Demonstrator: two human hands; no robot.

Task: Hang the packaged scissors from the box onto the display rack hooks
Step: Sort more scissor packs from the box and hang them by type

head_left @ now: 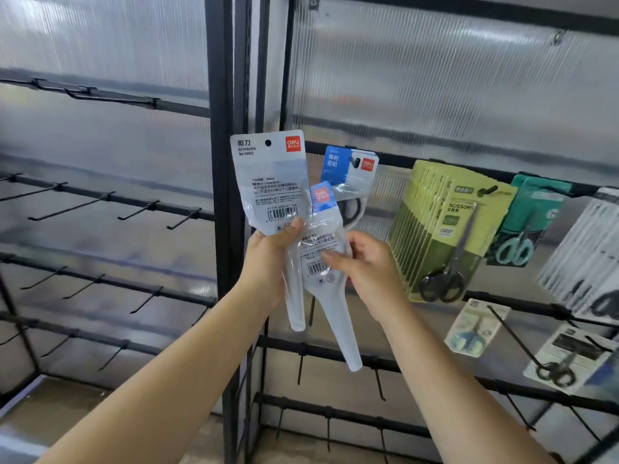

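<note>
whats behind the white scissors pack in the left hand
Behind the upright white scissors pack stands the rack's black metal post. A second white pack, pinched by both hands, overlaps its right edge in front, hiding that part.

You have green packs (435, 229) hanging before a ribbed clear panel (435, 95), with teal packs (536, 209) just right of them, grey packs (582, 249) farther right, a small pale pack (475, 326) below them, and a dark-scissors pack (576, 356) lower right.
</note>
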